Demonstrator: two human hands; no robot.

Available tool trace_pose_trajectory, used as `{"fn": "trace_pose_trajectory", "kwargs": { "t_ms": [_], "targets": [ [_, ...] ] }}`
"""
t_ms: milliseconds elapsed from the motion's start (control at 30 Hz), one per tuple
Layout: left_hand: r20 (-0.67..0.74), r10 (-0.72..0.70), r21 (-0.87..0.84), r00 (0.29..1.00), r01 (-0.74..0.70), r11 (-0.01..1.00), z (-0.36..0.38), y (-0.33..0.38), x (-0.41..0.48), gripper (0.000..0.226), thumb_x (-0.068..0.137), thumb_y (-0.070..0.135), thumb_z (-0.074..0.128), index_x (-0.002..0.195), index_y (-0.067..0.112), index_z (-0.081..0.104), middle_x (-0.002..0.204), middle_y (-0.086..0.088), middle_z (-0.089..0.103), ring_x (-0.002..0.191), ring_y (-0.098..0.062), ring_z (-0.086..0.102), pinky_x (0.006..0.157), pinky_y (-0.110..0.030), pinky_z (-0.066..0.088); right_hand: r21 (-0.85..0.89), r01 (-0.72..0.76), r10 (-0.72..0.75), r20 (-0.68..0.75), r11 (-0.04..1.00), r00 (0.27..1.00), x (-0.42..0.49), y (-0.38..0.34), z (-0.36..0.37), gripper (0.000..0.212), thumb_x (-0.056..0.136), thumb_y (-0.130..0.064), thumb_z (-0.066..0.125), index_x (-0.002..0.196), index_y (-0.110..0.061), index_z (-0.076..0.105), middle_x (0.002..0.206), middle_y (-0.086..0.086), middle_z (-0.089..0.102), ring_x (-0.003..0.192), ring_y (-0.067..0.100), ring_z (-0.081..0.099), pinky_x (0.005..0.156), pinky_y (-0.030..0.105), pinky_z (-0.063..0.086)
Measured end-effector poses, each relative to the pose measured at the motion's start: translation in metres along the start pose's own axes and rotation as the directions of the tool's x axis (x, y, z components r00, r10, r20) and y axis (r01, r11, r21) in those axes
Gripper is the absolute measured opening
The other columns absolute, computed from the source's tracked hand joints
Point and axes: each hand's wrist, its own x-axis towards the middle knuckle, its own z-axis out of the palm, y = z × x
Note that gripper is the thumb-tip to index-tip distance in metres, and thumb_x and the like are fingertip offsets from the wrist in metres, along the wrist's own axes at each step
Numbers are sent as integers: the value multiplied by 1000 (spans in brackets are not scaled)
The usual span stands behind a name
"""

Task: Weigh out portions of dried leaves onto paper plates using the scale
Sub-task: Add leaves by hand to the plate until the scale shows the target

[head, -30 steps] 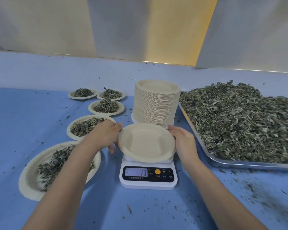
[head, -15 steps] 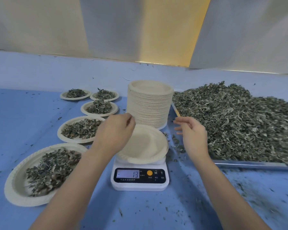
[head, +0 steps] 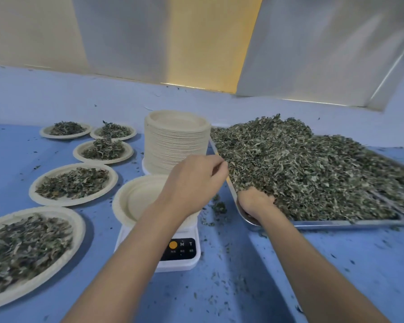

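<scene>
We read only "M" and "T" on the scale's (head: 184,252) black panel, beside its orange button (head: 173,245); the smaller print beneath is illegible.

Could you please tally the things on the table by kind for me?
Filled plates: 5
Empty plate: 1
Plate stack: 1
Scale: 1
Tray of leaves: 1
Total: 9

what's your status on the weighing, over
Right hand buried in dried leaves, fingers hidden. Left hand curled above empty plate on scale. Left forearm hides readout.
</scene>
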Motion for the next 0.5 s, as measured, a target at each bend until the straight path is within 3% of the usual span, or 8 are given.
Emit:
{"fn": "trace_pose_trajectory", "kwargs": {
  "t_ms": [167, 300, 400, 500],
  "targets": [
    [11, -7, -3, 1000, 7, 1000, 3, -4, -2, 39, 95, 33, 39, 89, 4, 65, 74, -10, 66, 70, -24, 61, 68, -45, 50, 160, 245, -219, -162, 956, 962, 4, -2, 0, 42, 94, -11, 37, 136, -8, 45, 138, 17, 49, 127, 32, 44, 100, 34, 36],
    [23, -56, -79, 998, 57, 995, -1, -8, -2, 40, 94, 33, 39, 88, 3, 65, 73, -13, 67, 69, -27, 63, 70, -47, 52, 229, 442, -368, -304, 867, 879, 13, -2, 0, 47, 95, -5, 48, 140, -16, 43, 154, 8, 30, 136, 25, 36, 101, 31, 37],
    [6, -99, -144, 995, 99, 985, -6, -11, -2, 42, 89, 35, 39, 85, 3, 65, 72, -13, 67, 69, -29, 64, 71, -48, 52, 119, 366, -296, -385, 923, 874, 17, 1, 1, 52, 93, -20, 59, 141, -25, 41, 159, 2, 14, 130, 29, 41, 85, 36, 45],
    [-6, -122, -164, 993, 119, 979, -8, -12, -2, 36, 89, 31, 41, 82, 7, 67, 69, -8, 68, 67, -26, 64, 71, -50, 53, -155, 223, -268, -401, 962, 876, 19, 3, 2, 52, 94, -37, 55, 142, -31, 36, 159, 3, 12, 137, 36, 21, 101, 45, 38]
  ]
}}
